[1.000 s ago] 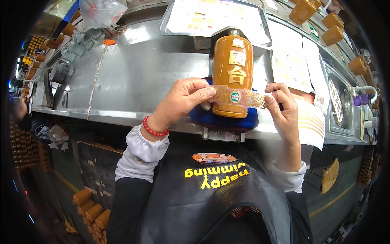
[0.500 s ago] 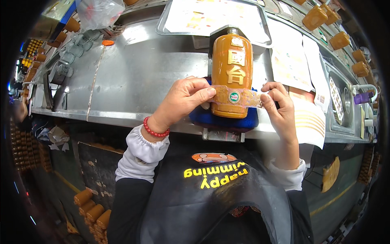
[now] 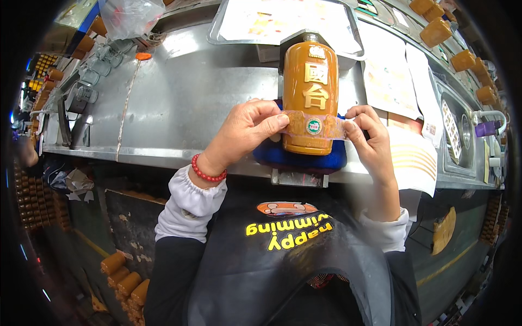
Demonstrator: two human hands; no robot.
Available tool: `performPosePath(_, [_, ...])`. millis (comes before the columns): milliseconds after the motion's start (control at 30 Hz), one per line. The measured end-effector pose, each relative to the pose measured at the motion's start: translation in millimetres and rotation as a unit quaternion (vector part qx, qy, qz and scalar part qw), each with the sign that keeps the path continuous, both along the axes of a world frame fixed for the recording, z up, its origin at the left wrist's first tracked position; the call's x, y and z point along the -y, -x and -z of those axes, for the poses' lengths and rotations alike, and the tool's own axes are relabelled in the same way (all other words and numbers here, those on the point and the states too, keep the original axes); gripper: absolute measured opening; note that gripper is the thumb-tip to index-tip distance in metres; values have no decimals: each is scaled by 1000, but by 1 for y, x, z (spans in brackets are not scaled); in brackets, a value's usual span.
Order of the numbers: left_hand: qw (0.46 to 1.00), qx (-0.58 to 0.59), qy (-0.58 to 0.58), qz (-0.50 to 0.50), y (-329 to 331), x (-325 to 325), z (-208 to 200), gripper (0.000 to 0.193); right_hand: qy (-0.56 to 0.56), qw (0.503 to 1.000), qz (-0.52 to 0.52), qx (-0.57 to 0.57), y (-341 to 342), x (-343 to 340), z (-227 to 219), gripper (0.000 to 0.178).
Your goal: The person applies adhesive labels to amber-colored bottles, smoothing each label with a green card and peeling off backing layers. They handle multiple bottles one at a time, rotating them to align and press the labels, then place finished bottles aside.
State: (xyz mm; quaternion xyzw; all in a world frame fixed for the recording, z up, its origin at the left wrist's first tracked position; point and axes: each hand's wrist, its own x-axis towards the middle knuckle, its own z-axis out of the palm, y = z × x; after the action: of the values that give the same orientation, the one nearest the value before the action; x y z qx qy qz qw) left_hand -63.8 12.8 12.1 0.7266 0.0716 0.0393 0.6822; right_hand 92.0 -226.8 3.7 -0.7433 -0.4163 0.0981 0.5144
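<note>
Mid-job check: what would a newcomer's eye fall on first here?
The glossy amber bottle, upper middle, just right of centre. Across its lower front runs a see-through strip with a round green emblem, its ends in the grip of the left hand and right hand. Then the red bead bracelet, at the left wrist.

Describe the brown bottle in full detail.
The bottle looks like glossy brown ceramic, with raised gold characters and a short neck. It lies front up, neck away from the person, on a blue pad. A translucent strip with a round green mark crosses its lower front, held by the left hand and right hand.
</note>
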Motion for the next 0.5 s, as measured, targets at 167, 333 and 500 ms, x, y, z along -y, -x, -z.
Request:
performPosePath(167, [1000, 16, -13, -20, -1, 2, 3, 26, -14, 1000, -6, -13, -1, -4, 3, 22])
performPosePath(333, [998, 20, -35, -37, -1, 3, 4, 27, -19, 1000, -22, -9, -4, -4, 7, 21])
performPosePath(500, [998, 5, -66, -7, 1, -1, 1, 25, -15, 999, -26, -13, -3, -6, 6, 20])
